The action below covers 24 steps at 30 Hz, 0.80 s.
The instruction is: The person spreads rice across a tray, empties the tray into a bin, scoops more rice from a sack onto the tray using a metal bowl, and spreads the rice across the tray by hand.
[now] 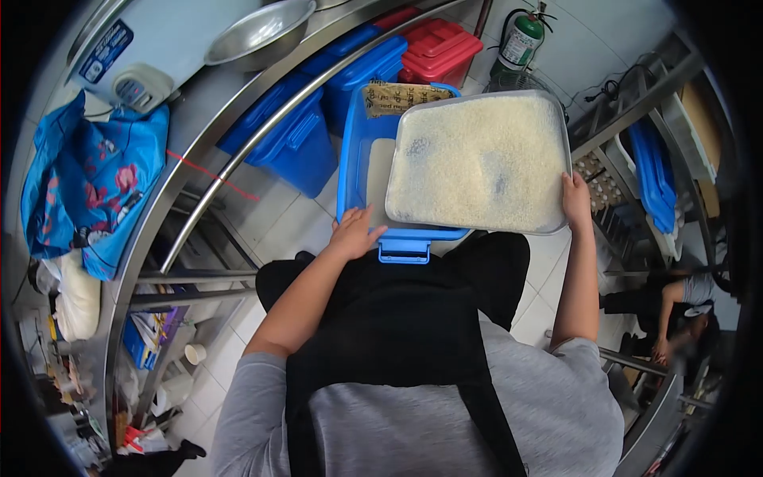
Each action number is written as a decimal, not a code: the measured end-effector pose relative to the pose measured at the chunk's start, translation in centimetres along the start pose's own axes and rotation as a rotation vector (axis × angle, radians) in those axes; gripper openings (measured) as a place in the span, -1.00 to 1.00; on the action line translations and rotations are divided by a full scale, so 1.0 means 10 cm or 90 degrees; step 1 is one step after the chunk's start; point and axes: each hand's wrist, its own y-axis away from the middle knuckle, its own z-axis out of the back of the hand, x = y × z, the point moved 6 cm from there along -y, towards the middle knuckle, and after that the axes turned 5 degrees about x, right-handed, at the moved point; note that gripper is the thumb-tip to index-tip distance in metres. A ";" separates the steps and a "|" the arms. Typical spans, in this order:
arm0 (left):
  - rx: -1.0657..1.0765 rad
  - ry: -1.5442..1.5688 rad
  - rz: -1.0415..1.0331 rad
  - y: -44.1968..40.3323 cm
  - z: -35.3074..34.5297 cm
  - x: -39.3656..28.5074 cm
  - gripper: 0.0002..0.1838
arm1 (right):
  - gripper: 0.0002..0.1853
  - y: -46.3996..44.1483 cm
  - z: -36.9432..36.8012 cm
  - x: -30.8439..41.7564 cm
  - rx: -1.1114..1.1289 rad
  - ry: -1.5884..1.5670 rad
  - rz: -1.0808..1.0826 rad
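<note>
A metal tray (388, 208) spread with pale, fine crumb-like grains (445, 163) sits over the right part of an open blue plastic bin (347, 163). My right hand (576, 199) grips the tray's right edge, thumb on top. My left hand (355, 233) rests at the bin's near left corner, fingers stretched out and apart, not holding the tray. Inside the bin, a strip of similar pale material shows left of the tray; the rest is hidden beneath it. Printed brown paper (405, 98) lines the bin's far side.
Lidded blue bins (298, 151) and a red bin (439, 48) stand beyond. Along the left runs a steel counter (211, 127) with a metal bowl (266, 32) and blue bag (95, 187). A rack (628, 179) and another person (675, 310) are at right; a fire extinguisher (520, 41) hangs behind.
</note>
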 end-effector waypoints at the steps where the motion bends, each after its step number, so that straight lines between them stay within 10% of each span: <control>1: -0.007 0.001 -0.007 0.01 0.00 -0.01 -0.21 | -0.63 0.00 0.00 0.18 -0.020 0.073 0.043; 20: 0.051 -0.040 0.007 -0.01 -0.01 0.01 -0.33 | -0.57 0.29 -0.31 1.38 -0.122 0.322 0.175; 24: 0.066 -0.054 0.011 -0.03 -0.01 -0.02 -0.33 | -0.38 0.57 -1.01 1.71 -0.078 0.342 0.425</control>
